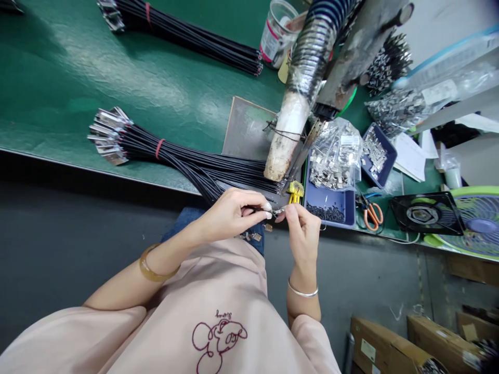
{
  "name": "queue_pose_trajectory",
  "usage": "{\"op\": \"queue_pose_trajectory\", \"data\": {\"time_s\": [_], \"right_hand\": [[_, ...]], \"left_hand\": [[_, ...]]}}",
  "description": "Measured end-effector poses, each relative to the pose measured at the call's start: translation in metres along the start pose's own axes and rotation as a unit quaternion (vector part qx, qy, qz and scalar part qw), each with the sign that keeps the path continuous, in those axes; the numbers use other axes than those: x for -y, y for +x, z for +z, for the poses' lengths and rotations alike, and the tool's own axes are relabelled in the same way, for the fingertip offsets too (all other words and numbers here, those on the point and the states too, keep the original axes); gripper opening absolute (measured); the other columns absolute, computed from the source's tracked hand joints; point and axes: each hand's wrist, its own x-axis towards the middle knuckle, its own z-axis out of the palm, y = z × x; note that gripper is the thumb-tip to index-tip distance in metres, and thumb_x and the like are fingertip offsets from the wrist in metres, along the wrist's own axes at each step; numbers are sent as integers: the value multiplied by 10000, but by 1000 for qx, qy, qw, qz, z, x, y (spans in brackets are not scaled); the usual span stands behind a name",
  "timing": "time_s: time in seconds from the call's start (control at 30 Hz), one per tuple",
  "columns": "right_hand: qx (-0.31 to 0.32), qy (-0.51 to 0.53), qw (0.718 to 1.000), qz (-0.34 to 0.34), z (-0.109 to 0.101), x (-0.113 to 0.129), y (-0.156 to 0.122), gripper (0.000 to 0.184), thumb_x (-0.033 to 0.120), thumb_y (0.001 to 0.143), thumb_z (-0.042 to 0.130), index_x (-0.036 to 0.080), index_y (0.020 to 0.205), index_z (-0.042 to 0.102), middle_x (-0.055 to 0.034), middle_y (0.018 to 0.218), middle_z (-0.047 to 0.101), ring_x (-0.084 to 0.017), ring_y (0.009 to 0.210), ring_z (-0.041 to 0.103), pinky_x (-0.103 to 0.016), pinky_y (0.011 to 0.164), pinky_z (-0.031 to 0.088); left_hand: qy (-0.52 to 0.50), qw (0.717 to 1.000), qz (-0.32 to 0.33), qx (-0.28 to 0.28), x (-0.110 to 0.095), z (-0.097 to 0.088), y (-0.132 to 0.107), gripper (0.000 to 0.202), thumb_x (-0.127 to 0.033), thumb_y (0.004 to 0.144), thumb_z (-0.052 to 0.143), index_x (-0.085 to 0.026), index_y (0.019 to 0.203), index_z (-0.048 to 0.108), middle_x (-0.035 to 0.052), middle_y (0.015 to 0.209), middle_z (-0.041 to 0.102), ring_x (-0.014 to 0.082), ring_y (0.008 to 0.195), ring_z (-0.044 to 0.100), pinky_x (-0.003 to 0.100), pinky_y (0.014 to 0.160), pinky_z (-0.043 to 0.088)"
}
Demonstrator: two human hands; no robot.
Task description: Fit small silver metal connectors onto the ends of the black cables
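Observation:
Over my lap at the bench edge, my left hand (234, 212) pinches the end of a black cable (255, 209). My right hand (304, 231) has thumb and forefinger closed on a small metal connector (279, 211) at that cable's end. Whether the two are joined, I cannot tell. Just behind my hands lies a bundle of black cables (187, 156) tied with a red band (159, 148), metal terminals (111, 136) fanned out at its left end. A yellow-handled tool (296, 193) stands close above my right hand.
A white-tipped flexible duct (286, 135) hangs over the bench beside a metal arm (346, 62). Rightward are a blue tray (350, 215) with bagged metal parts, a smaller bin (390, 156), orange scissors (373, 215) and a black fan (427, 214). Another cable bundle (195, 39) lies farther back.

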Motion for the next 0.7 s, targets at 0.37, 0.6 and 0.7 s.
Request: {"op": "queue_pose_trajectory", "data": {"time_s": [0.37,0.6,0.7], "right_hand": [[-58,-117,982,-140,-2,-7,-10,201,286,947,608,239,1102,727,14,745,644,-89,533,427,-251,540,397],[-85,-170,952,-240,-5,1,-11,165,190,902,679,272,1041,714,-5,857,698,-95,567,523,-253,540,429],[-63,-170,949,-258,3,3,-7,81,151,899,671,228,925,670,-1,810,687,-95,612,564,-240,569,436]], "left_hand": [[-88,991,-92,32,-4,-5,1,271,-227,909,546,-129,664,607,-20,549,554,81,520,462,189,508,353],[-43,997,-63,10,-5,0,2,221,-215,883,563,-125,693,630,-46,563,411,76,550,329,197,491,269],[-49,996,-70,14,-3,3,2,193,-214,874,563,-119,725,641,-40,586,443,76,563,347,195,505,281]]}}
